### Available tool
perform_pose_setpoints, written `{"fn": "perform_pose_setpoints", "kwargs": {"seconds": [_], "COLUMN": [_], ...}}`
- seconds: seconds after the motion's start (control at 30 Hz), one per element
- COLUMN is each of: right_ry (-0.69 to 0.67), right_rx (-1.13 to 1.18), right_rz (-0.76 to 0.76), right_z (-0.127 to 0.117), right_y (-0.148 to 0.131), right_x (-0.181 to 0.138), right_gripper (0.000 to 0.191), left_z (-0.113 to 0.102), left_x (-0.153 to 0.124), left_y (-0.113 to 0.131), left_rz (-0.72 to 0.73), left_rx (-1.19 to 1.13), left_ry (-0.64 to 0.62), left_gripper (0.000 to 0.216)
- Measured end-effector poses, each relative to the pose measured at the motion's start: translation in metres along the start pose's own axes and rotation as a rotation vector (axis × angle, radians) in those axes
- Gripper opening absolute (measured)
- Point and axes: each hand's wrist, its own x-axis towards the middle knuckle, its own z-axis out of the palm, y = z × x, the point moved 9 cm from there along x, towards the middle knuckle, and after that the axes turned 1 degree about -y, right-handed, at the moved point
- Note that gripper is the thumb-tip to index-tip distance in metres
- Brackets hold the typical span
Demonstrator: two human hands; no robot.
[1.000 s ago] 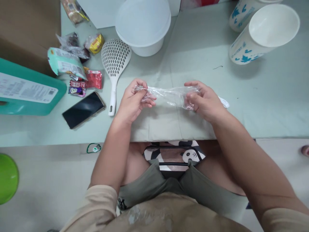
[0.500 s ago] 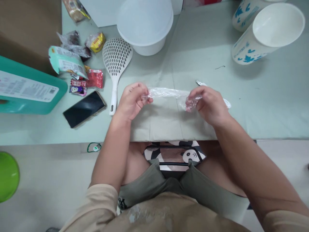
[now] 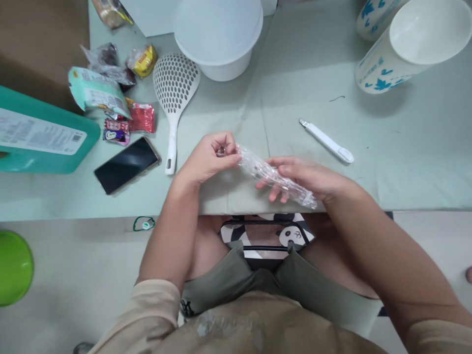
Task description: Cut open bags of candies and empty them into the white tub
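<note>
The left hand (image 3: 221, 152) pinches one end of a long, clear, crinkly strip of thin plastic (image 3: 258, 168) with its thumb and fingers. The strip slants down to the right hand (image 3: 300, 174). That hand is loose, with its fingers spread and the plastic lying across them; I can't tell if its thumb presses on it. So the strip is between the two hands, near the front edge of the pale green worktop (image 3: 291, 93).

The step looks like bunching the plastic up or pulling it straight. To work it more, the left hand needs a firm pinch, and the right fingers would have to curl round the strip. It looks thin, so it might slip or stick to skin.

Past the hands stands a round white plastic tub (image 3: 228, 69). Its top is smooth and pale; that could be a lid or the inside. Well past the right hand is a big white paper cup with blue leaves (image 3: 383, 64); only its white inside shows. The white paper cup behind it (image 3: 372, 22) is cut off, so its inside is hidden. Well left of the left hand is a teal plastic jug with a white label (image 3: 44, 132); I can't see what it holds.
</note>
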Motion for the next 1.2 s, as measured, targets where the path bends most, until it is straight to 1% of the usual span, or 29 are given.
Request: {"fn": "perform_pose_setpoints", "kwargs": {"seconds": [0.07, 0.17, 0.23, 0.27, 0.37, 0.43, 0.5, 0.53, 0.57, 0.6, 0.67, 0.73, 0.77, 0.8, 0.83, 0.87, 0.9, 0.93, 0.97, 1.0, 1.03, 1.07, 1.1, 1.13, 1.17, 1.2], "right_ry": [0.041, 0.066, 0.070, 0.068, 0.014, -0.063, -0.146, -0.174, -0.190, -0.188, -0.111, 0.073, 0.195, 0.318, 0.421, 0.492, 0.518, 0.494, 0.426, 0.326, 0.214, 0.110, 0.034, -0.007, -0.014, 0.009], "right_rx": [-0.019, -0.175, -0.289, -0.328, -0.420, -0.485, -0.521, -0.505, -0.462, -0.400, -0.262, -0.191, -0.210, -0.274, -0.387, -0.540, -0.708, -0.859, -0.967, -1.015, -1.000, -0.938, -0.852, -0.761, -0.682, -0.624], "right_rz": [0.010, 0.077, 0.114, 0.125, 0.161, 0.165, 0.093, 0.016, -0.074, -0.166, -0.327, -0.424, -0.445, -0.456, -0.454, -0.441, -0.423, -0.401, -0.375, -0.349, -0.328, -0.319, -0.321, -0.336, -0.361, -0.395], "right_z": [-0.003, -0.005, -0.006, -0.006, -0.004, 0.000, 0.008, 0.012, 0.016, 0.018, 0.014, -0.002, -0.012, -0.022, -0.028, -0.030, -0.027, -0.020, -0.011, -0.001, 0.009, 0.018, 0.025, 0.028, 0.027, 0.024], "right_y": [-0.001, 0.001, 0.003, 0.004, 0.008, 0.009, 0.005, 0.000, -0.008, -0.015, -0.030, -0.038, -0.041, -0.043, -0.045, -0.048, -0.049, -0.049, -0.046, -0.041, -0.035, -0.031, -0.028, -0.029, -0.031, -0.034], "right_x": [-0.001, -0.002, -0.002, -0.001, -0.003, -0.005, -0.009, -0.010, -0.012, -0.013, -0.014, -0.010, -0.008, -0.007, -0.006, -0.005, -0.003, 0.000, 0.002, 0.004, 0.005, 0.004, 0.001, -0.001, -0.003, -0.004], "right_gripper": [0.048, 0.029, 0.018, 0.016, 0.020, 0.030, 0.038, 0.039, 0.041, 0.044, 0.054, 0.058, 0.055, 0.049, 0.041, 0.032, 0.026, 0.025, 0.027, 0.030, 0.031, 0.031, 0.030, 0.030, 0.030, 0.031], "left_z": [-0.001, -0.002, -0.006, -0.009, -0.020, -0.026, -0.029, -0.028, -0.027, -0.024, -0.014, 0.000, 0.006, 0.011, 0.014, 0.015, 0.014, 0.012, 0.009, 0.007, 0.005, 0.005, 0.008, 0.013, 0.019, 0.026], "left_x": [0.000, 0.000, 0.000, 0.001, 0.002, 0.003, 0.004, 0.005, 0.005, 0.004, 0.003, 0.001, -0.001, -0.002, -0.002, -0.003, -0.003, -0.003, -0.002, -0.002, -0.001, -0.001, 0.000, 0.000, 0.001, 0.001], "left_y": [0.000, 0.001, 0.001, 0.002, 0.003, 0.000, -0.004, -0.006, -0.008, -0.009, -0.009, -0.006, -0.004, -0.002, 0.001, 0.004, 0.006, 0.008, 0.009, 0.008, 0.007, 0.005, 0.005, 0.005, 0.005, 0.005], "left_rz": [0.003, 0.012, 0.022, 0.030, 0.071, 0.090, 0.082, 0.069, 0.053, 0.037, 0.012, 0.005, 0.010, 0.025, 0.046, 0.073, 0.104, 0.133, 0.158, 0.173, 0.181, 0.187, 0.194, 0.202, 0.207, 0.208], "left_rx": [0.105, 0.187, 0.206, 0.206, 0.138, 0.060, 0.000, -0.013, -0.013, 0.000, 0.047, 0.069, 0.061, 0.045, 0.030, 0.019, 0.013, 0.007, -0.003, -0.017, -0.031, -0.040, -0.037, -0.019, 0.007, 0.027], "left_ry": [0.002, 0.002, 0.037, 0.064, 0.164, 0.208, 0.221, 0.217, 0.208, 0.194, 0.140, 0.067, 0.037, 0.021, 0.020, 0.036, 0.065, 0.105, 0.148, 0.188, 0.215, 0.226, 0.213, 0.174, 0.115, 0.060], "left_gripper": [0.028, 0.025, 0.025, 0.025, 0.025, 0.027, 0.040, 0.045, 0.045, 0.041, 0.030, 0.026, 0.026, 0.026, 0.026, 0.026, 0.025, 0.025, 0.025, 0.025, 0.025, 0.025, 0.024, 0.022, 0.020, 0.018]}}
